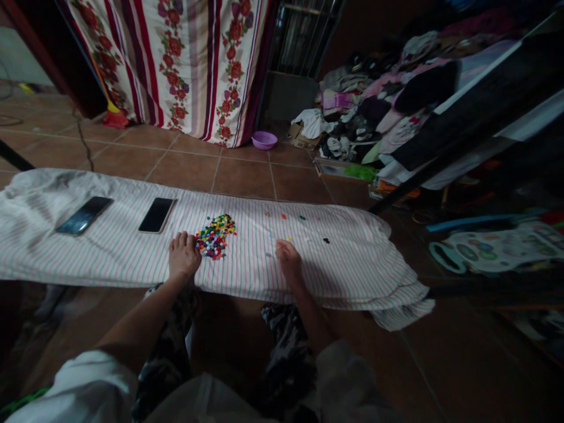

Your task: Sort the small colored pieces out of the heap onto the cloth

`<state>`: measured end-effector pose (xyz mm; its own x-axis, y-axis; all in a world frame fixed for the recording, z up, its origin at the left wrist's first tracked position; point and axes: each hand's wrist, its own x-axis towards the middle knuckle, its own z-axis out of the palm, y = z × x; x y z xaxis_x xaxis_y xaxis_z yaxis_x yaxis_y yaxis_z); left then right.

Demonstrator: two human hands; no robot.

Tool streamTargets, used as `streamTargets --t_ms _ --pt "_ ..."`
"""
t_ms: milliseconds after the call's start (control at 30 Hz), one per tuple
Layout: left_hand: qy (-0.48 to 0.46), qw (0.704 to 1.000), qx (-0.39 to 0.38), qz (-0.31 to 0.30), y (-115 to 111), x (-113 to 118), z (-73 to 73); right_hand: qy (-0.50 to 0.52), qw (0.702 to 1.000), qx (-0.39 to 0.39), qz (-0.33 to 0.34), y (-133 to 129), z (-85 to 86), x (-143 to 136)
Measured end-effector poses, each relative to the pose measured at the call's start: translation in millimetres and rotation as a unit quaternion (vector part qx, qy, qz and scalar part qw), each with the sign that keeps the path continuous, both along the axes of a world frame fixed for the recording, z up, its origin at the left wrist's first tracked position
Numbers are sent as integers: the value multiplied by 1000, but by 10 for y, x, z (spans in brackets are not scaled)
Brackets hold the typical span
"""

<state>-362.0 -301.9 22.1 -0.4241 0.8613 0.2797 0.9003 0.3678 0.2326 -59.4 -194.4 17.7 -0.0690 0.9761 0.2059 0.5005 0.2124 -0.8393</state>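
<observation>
A pile of small bead-like pieces in many colours lies on a striped cloth. At the pile's left edge my left hand rests palm down, its fingers on the cloth and touching the nearest pieces. My right hand is to the right of the pile, low over the cloth, with fingers curled and the tips together; whatever they may hold is too small to make out. Around it lie little sorted groups, among them orange-red pieces, dark green pieces, black pieces and yellow pieces.
Two phones, one dark phone and another phone, lie on the cloth at left. Beyond the bench are a floral curtain, a purple basin and a red broom. Heaped clothes fill the back right.
</observation>
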Motion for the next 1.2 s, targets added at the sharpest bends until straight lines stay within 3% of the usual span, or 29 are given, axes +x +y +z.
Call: streamTargets --t_ms 133,233,367,567,767,933,1200 --pt "5 1000 4 -1 -2 -4 4 -44 985 -8 167 -412 0 -604" --pt "3 1000 6 -3 -1 -2 14 -96 970 -3 224 -573 5 -936" --pt "-2 1000 3 -1 2 3 20 -173 961 0 216 -599 34 -1208" --pt "-3 1000 3 -2 6 4 6 -218 957 14 189 -453 59 -1397" --pt "-5 1000 6 -2 13 -3 -10 -181 959 38 215 -402 69 -1383" --pt "1 1000 6 0 15 -2 -17 -218 946 44 237 -429 86 -1387" --pt "22 1000 8 1 22 -17 -64 -220 956 36 193 -257 66 -1469"
